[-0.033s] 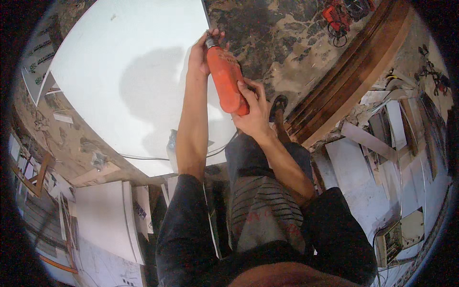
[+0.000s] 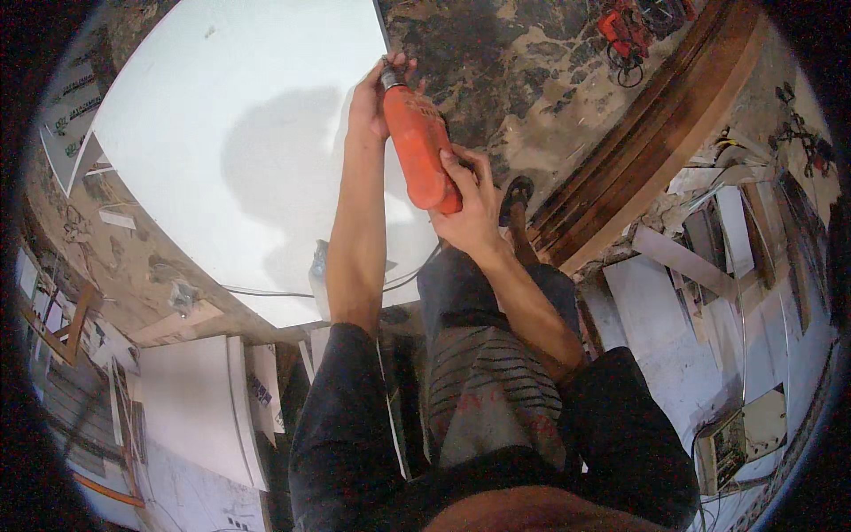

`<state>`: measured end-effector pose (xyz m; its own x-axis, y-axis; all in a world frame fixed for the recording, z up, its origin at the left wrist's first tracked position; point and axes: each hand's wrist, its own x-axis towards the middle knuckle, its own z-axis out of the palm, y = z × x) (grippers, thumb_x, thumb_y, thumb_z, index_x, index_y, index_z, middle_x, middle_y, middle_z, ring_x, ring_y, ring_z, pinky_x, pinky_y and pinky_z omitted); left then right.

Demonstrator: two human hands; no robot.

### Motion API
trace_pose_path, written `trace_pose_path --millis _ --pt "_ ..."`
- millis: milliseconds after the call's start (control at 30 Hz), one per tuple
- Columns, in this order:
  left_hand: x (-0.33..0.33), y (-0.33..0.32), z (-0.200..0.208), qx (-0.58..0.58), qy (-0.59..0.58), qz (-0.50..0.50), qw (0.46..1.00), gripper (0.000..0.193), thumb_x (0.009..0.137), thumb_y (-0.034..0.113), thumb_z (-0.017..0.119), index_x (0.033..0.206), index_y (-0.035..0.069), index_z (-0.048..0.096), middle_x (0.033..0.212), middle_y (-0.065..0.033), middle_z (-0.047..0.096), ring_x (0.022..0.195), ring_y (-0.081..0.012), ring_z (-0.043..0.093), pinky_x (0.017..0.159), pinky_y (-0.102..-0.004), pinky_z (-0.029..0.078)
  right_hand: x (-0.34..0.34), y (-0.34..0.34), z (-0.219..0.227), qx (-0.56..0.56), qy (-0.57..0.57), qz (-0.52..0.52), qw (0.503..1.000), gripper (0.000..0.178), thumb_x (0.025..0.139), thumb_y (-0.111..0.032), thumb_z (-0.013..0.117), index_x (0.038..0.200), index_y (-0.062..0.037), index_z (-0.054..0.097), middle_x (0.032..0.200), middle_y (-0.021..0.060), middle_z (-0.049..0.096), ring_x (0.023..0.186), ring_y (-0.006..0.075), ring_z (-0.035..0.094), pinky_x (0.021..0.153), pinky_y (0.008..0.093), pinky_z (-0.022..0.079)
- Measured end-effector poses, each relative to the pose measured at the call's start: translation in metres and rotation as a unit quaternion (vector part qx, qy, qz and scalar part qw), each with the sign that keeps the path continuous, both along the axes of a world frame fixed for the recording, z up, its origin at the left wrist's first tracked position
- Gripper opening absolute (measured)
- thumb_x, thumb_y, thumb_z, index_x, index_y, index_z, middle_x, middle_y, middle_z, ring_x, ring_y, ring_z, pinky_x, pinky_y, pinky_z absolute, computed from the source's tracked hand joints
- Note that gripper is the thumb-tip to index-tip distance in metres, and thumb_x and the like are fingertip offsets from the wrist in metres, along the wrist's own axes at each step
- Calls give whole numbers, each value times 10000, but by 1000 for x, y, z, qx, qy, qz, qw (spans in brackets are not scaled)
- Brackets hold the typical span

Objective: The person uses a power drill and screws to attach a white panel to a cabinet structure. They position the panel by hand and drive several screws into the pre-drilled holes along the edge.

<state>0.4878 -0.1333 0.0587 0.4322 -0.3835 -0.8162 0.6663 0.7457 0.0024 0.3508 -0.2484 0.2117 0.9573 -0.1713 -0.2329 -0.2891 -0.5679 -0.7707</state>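
Note:
An orange power drill (image 2: 417, 142) is held over the right edge of a large white board (image 2: 195, 168), its grey metal chuck facing away from me. My left hand (image 2: 370, 102) is closed around the front, fingertips curled about the chuck. At the rear, my right hand (image 2: 470, 199) is wrapped against the right side of the drill's body. The drill's underside and any handle beneath it are hidden. A dark cable (image 2: 266, 293) crosses the near part of the board, passing under my left forearm. A clear plastic piece (image 2: 319, 266) lies beside that forearm.
Long brown wooden beams (image 2: 656, 133) run diagonally on the right. Beyond them are loose board offcuts (image 2: 665, 310). A red tool with a black cord (image 2: 623, 40) lies on the stained floor at far right. White panels (image 2: 191, 390) stand at near left.

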Motion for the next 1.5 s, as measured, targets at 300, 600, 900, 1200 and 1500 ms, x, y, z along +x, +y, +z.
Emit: trace_pose_path --millis 300,600,900,1200,1500 --pt "2 1 -1 -16 -2 -8 1000 150 927 160 541 1044 70 569 1044 -53 632 1110 -254 556 959 -564 396 0 1 1 -6 12 0 1000 740 610 -110 760 1298 -157 490 1176 158 488 1056 389 545 799 461 509" --pt "-2 0 3 -12 -19 -4 1000 239 966 206 442 1116 61 557 1092 -59 622 1091 -235 553 924 -532 430 8 8 6 -37 62 -3 997 668 619 -107 735 1243 -106 496 1110 183 465 1003 391 542 726 460 512" --pt "-8 10 7 -68 -64 8 996 318 983 231 364 1134 28 557 1130 -86 604 1108 -261 538 914 -492 450 28 25 22 -91 71 -24 993 669 617 -110 737 1229 -80 471 1054 190 431 960 410 538 704 461 524" --pt "-8 15 7 -72 -61 -1 995 338 980 229 360 1154 1 540 1153 -131 595 1128 -282 521 907 -427 472 39 41 28 -89 105 -66 988 612 613 -75 736 1164 -54 471 1011 187 435 917 401 519 735 469 466" --pt "-12 17 11 -64 -49 -5 997 383 976 257 355 1214 -11 490 1184 -162 584 1100 -289 542 935 -423 455 48 45 32 -73 106 -91 988 569 606 -44 720 1112 -39 461 993 177 463 921 398 523 761 464 449"
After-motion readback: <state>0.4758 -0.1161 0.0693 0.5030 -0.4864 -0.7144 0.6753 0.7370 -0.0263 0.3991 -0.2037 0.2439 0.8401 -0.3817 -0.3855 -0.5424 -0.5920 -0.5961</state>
